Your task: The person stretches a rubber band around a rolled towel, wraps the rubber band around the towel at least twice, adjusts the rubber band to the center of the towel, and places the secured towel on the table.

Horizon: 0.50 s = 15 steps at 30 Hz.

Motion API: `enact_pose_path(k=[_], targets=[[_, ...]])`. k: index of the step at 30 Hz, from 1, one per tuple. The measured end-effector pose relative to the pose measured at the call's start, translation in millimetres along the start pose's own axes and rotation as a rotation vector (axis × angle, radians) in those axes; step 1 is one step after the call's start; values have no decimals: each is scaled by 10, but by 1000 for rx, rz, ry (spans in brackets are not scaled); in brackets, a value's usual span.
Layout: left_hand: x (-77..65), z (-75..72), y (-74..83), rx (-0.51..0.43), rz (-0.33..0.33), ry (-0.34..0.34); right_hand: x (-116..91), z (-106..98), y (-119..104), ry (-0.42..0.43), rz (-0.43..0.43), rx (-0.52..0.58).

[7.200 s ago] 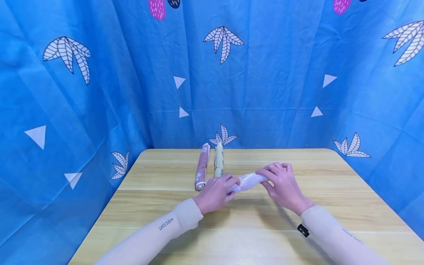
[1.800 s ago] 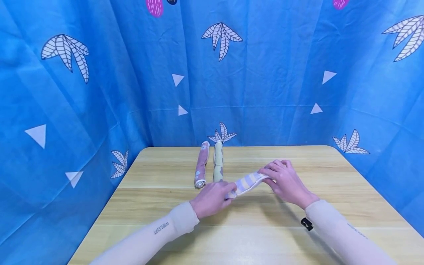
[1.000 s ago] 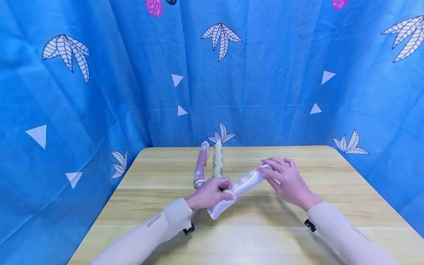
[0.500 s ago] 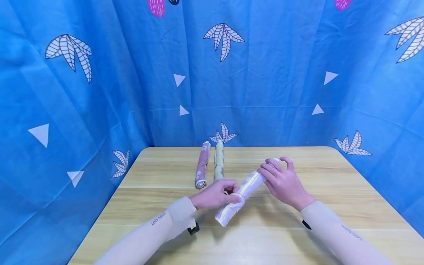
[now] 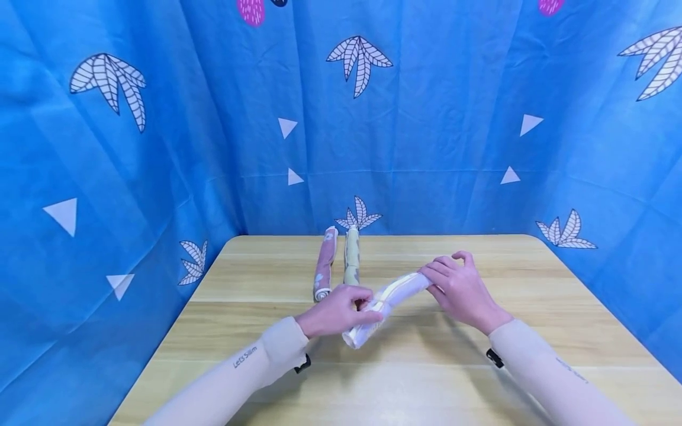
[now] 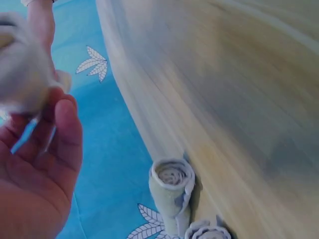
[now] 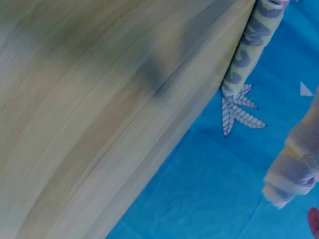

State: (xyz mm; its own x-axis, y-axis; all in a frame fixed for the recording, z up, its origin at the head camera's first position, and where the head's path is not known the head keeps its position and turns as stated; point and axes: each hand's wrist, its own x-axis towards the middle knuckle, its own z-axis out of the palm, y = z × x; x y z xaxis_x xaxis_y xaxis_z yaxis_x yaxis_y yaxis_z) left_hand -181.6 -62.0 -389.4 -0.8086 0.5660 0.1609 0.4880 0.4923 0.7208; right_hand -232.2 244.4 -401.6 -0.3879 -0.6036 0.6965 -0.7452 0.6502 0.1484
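Note:
A rolled lavender-and-cream striped towel is held aslant above the table between both hands. My left hand pinches it near its lower left end, thumb and fingertips at the edge of the roll in the left wrist view, where the towel is blurred. At the upper right end my right hand grips the roll, its fingers laid over the top and the thumb below. The right wrist view shows an end of the towel with only a fingertip at the frame edge.
Two rolled towels lie side by side at the back of the wooden table: a dusty pink one and a pale green one. Blue patterned curtain surrounds the table's back and sides.
Earlier the hands turned the roll, showing stripes and then a pale seam. Over the last second the left hand shifted its pinch, and the roll's lower left end now sticks out below it.

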Motion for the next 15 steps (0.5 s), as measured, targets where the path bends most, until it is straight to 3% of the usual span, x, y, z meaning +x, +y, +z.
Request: enact_pose_path(k=[4, 7, 10, 15], targets=[[-8, 10, -1, 31, -31, 53, -15, -11, -26, -28, -3, 12], [-11, 25, 8, 102, -14, 109, -25, -21, -45, -47, 11, 14], [-8, 53, 40, 258, 23, 147, -26, -36, -70, -65, 31, 6], [4, 136, 96, 551, 63, 131, 7, -67, -112, -70, 63, -7]])
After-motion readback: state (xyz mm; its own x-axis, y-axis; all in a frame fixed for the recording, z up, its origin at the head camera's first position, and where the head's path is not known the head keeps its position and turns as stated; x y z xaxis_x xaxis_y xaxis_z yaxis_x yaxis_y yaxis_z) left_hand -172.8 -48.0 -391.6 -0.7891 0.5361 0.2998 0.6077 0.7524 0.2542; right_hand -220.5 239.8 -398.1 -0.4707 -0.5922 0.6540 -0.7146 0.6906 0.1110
